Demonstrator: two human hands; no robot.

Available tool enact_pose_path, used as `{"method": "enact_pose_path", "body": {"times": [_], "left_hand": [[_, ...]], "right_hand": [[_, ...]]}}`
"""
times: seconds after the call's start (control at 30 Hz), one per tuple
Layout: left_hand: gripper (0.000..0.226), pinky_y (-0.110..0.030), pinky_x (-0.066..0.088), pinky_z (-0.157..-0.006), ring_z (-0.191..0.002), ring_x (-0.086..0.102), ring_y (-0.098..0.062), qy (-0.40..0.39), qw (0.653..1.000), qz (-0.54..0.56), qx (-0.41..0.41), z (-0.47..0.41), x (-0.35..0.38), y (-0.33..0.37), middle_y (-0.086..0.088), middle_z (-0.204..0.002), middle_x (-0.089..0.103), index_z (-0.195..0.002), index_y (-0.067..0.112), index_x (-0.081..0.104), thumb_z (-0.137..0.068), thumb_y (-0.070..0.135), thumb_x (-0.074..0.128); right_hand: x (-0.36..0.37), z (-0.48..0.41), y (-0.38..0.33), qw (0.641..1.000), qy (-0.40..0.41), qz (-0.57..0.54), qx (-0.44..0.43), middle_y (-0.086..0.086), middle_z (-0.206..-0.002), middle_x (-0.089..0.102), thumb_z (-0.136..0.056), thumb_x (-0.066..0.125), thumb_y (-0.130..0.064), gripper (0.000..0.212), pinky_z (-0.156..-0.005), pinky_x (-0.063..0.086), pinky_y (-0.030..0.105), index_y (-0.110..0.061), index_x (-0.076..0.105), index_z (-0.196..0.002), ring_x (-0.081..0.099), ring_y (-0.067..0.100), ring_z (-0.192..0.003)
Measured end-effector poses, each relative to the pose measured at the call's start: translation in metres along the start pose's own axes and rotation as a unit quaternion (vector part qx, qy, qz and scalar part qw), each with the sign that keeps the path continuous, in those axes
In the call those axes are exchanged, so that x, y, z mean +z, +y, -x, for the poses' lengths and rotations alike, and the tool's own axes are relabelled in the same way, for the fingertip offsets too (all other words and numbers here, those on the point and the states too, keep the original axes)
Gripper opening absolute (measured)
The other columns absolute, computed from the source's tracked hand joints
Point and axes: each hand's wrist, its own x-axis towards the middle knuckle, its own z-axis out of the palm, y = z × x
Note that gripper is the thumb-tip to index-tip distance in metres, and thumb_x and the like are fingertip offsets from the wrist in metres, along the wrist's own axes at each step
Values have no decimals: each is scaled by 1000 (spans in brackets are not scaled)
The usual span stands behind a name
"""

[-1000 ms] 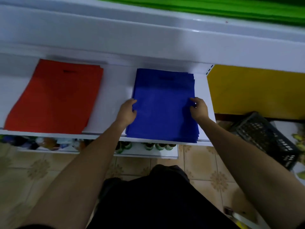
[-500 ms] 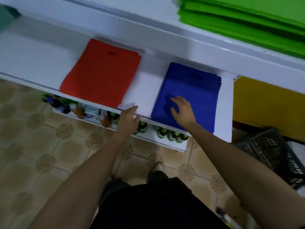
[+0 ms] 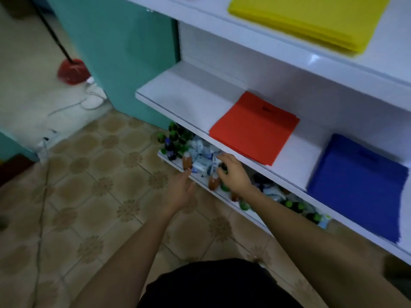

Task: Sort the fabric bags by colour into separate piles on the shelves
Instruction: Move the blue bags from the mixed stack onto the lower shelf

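A pile of red fabric bags [image 3: 255, 127] lies on the white middle shelf [image 3: 191, 101]. To its right on the same shelf lies a pile of blue bags [image 3: 358, 187]. A yellow pile [image 3: 311, 21] sits on the shelf above. My left hand [image 3: 181, 190] hangs open and empty in front of the lowest shelf. My right hand [image 3: 233, 172] is beside it, fingers loosely bent, holding nothing, below the edge of the middle shelf. Both hands are off the bags.
The lowest shelf [image 3: 213, 192] holds several small bottles and packets [image 3: 200, 161]. A teal cabinet [image 3: 124, 54] stands left of the shelves. A red mop head [image 3: 72, 71] and white cables lie on the tiled floor [image 3: 100, 196].
Both hands have left the blue pile and dropped down and left to the lowest shelf. The view has swung left, and the yellow pile shows on the upper shelf.
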Motion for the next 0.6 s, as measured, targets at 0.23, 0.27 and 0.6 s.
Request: {"method": "enact_pose_path", "body": {"times": [0.23, 0.27, 0.6], "left_hand": [[41, -19, 30, -94, -120, 49, -27, 153, 988, -18, 1, -35, -143, -29, -14, -134, 50, -133, 2, 45, -94, 13, 49], [41, -20, 29, -96, -122, 47, -27, 174, 984, -24, 0, -43, -164, -28, -14, -135, 49, -134, 3, 44, -94, 13, 49], [44, -31, 27, -104, -123, 47, -30, 267, 955, -87, 99, -180, -326, 1, -20, -131, 51, -127, -4, 49, -90, 19, 53]], "right_hand": [[-8, -83, -145, 989, 35, -13, -141, 16, -138, 42, -92, 53, -10, 42, -103, 29, 24, -4, 47, -133, 46, 28, -122], [-13, -95, -164, 986, 42, -13, -160, 14, -139, 42, -92, 53, -10, 41, -102, 29, 22, -5, 47, -133, 46, 27, -121], [-88, -234, -300, 943, 168, -1, -287, 17, -132, 48, -91, 53, -7, 38, -93, 30, 15, -2, 50, -129, 52, 28, -114]]}}
